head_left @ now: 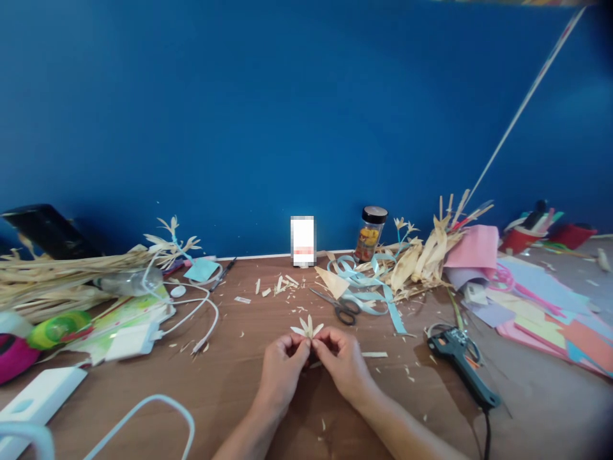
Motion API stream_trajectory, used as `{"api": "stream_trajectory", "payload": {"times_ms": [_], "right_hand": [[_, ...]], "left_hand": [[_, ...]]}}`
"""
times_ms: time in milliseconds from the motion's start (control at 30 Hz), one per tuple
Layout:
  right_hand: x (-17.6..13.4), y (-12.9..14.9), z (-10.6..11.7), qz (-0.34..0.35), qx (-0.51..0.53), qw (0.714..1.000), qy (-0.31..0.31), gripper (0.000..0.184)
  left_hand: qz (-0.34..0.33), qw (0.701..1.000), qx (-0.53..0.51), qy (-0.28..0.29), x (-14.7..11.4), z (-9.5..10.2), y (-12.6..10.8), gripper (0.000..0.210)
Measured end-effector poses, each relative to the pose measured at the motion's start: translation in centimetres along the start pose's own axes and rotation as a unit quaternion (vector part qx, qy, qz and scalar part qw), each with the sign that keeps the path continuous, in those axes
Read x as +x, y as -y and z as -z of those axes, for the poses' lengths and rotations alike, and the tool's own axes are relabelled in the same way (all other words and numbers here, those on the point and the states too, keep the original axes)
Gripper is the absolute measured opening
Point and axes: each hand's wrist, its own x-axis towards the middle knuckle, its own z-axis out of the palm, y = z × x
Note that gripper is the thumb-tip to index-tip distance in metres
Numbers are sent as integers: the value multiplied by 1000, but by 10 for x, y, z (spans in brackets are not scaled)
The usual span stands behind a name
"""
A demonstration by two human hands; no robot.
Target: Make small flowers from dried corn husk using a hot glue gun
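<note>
Between my two hands is a small pale flower of dried husk petals (307,327), its petals fanned upward above the fingertips. My left hand (286,363) pinches its base from the left. From the right, the thumb and fingers of my right hand (339,358) pinch the same base, close to the left thumb. The flower's lower end is hidden behind the fingers. Just beyond the hands lie dark-handled scissors (345,312), a tan husk piece (332,281) and cut husk scraps (282,283). A narrow pale strip (374,354) rests beside the right wrist.
Light blue ribbon (368,300) coils near a black-lidded jar (370,235) and dried husks (421,259). At right are a glue gun (462,367) and coloured papers (550,313). White cables (211,306), a husk bundle (62,275) and a power strip (43,396) lie left.
</note>
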Motion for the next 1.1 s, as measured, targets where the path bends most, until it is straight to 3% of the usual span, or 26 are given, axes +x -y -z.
{"api": "stream_trajectory", "payload": {"times_ms": [200,367,700,1100], "right_hand": [[4,-1,0,-21,42,998,-34,13],[6,-2,0,-45,72,995,-49,17],[4,-2,-1,-8,25,1000,-10,14],[5,0,-1,-1,0,1000,-23,15]], "left_hand": [[10,999,-31,37,0,0,-2,25],[16,999,-41,22,-1,0,-3,28],[22,999,-11,24,-1,0,-4,23],[7,999,-23,34,0,0,-1,21]]}}
